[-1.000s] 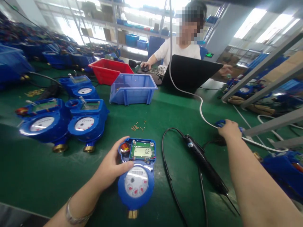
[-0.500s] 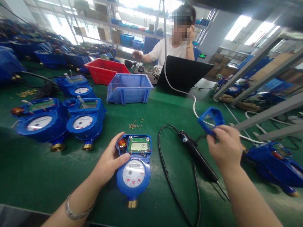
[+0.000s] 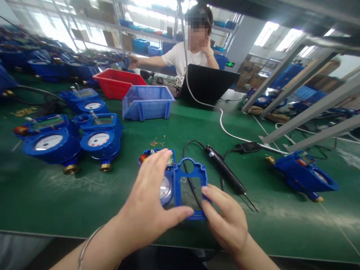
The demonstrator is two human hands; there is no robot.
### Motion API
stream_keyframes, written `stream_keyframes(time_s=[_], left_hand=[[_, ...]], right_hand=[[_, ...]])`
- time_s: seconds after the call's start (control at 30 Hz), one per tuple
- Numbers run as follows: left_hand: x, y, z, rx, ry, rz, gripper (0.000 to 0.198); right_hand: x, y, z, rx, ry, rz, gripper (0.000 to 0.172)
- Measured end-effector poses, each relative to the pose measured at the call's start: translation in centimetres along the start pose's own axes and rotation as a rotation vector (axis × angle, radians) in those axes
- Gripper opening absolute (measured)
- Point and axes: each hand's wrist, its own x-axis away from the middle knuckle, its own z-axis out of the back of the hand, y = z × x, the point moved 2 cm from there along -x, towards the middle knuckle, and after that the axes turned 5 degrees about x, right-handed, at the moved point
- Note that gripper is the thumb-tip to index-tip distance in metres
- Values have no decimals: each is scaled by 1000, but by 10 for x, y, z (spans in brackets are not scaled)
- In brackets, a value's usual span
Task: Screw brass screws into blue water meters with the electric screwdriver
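Note:
My right hand (image 3: 227, 221) grips the right edge of a blue plastic meter cover (image 3: 177, 191), a frame with a round hole and a clear window. It is held upright in front of me. My left hand (image 3: 149, 202) is beside the cover with fingers stretched and thumb apart; the thumb tip lies near the cover's lower edge, and I cannot tell whether it touches. Behind the left hand lies a blue water meter (image 3: 165, 189), its top compartment uncovered and mostly hidden. Small brass-coloured screws (image 3: 154, 143) lie scattered just beyond it. To the right rests a black electric screwdriver (image 3: 226, 168).
Several blue meters (image 3: 101, 138) stand at left, another meter (image 3: 303, 176) at right. A red bin (image 3: 120, 82) and a blue bin (image 3: 152, 107) sit behind. A person (image 3: 182, 56) sits beyond a black laptop (image 3: 209, 84). A white cable (image 3: 225, 127) crosses the green table (image 3: 281, 232).
My right hand has brought the cover from the right down to the middle in front of me. My left hand has let go of the water meter and moved beside the cover.

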Motion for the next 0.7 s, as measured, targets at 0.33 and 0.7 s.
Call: stream_keyframes(time_s=[0.33,0.7], left_hand=[[-14,22,-15,82,-221,333,74],[-14,12,-5,210,-237,311,54]], right_hand=[[11,-17,1,-116,61,94,23],[17,-23,-5,-112,116,3,30]])
